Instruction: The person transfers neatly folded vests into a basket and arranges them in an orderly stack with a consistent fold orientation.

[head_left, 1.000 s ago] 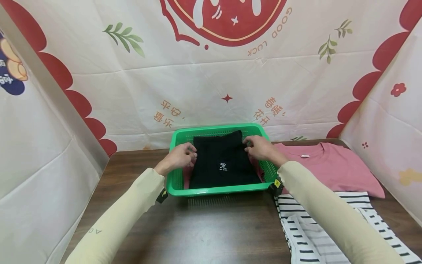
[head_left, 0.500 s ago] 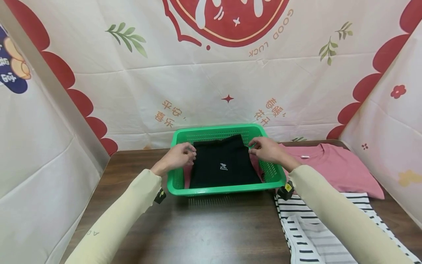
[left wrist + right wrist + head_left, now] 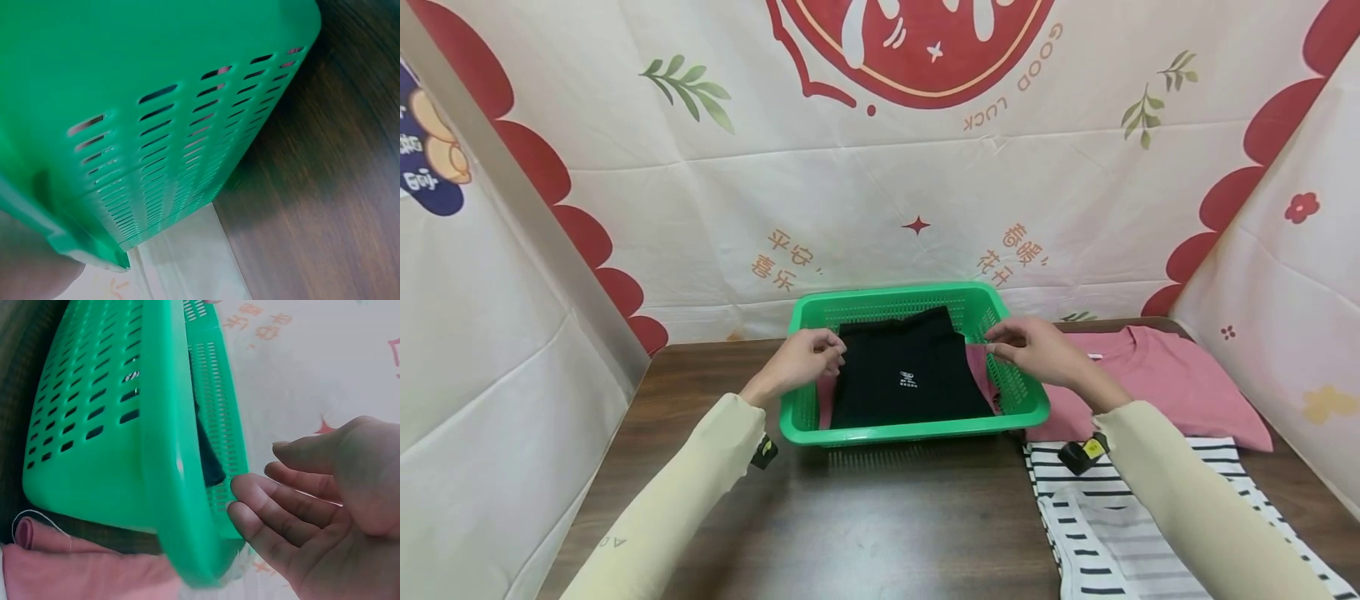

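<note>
A folded black garment (image 3: 902,367) with a small white print lies in the green basket (image 3: 917,429), on top of pink cloth (image 3: 977,360). My left hand (image 3: 805,357) hovers over the basket's left rim beside the black garment, its fingers loosely bent and holding nothing that I can see. Over the right rim is my right hand (image 3: 1033,346), thumb and fingers apart with nothing between them, as the right wrist view of the hand (image 3: 312,500) confirms. The left wrist view shows mostly the basket's slotted wall (image 3: 175,137).
On the right of the brown table (image 3: 865,525) a pink T-shirt (image 3: 1172,379) lies spread out. In front of it is a black-and-white striped garment (image 3: 1105,533), partly under the right forearm. A printed white cloth (image 3: 865,208) hangs behind the basket.
My right hand has moved away from the black garment's right edge, rightward to the basket's rim. The garment's top right corner has dropped slightly. My left hand has hardly moved.
</note>
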The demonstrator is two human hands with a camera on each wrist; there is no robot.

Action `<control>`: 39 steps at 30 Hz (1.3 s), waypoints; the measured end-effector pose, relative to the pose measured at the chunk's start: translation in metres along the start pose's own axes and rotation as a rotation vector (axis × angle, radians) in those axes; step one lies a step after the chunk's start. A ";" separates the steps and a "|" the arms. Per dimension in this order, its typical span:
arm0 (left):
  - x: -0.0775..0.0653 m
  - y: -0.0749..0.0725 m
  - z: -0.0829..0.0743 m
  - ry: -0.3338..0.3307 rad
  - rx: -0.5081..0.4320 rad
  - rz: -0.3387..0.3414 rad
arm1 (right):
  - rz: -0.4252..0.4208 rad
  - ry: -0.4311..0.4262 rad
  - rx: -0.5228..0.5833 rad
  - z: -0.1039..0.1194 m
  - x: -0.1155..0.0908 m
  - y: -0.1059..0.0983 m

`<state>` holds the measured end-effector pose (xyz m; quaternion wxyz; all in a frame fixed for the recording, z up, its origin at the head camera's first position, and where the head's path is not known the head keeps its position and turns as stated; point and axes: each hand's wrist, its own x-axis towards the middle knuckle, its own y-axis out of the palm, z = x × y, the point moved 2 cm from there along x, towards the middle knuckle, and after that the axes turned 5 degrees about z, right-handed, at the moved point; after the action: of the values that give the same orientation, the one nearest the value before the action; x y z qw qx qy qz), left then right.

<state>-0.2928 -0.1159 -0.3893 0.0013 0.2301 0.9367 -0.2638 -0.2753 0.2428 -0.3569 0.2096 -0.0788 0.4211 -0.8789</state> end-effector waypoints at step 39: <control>-0.027 0.030 -0.013 0.181 0.113 -0.039 | -0.127 -0.058 -0.015 0.010 -0.097 0.022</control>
<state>-0.2543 -0.0979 -0.3895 -0.1012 0.2344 0.9210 -0.2943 -0.1779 0.2658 -0.3642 0.1648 -0.1323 0.4154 -0.8847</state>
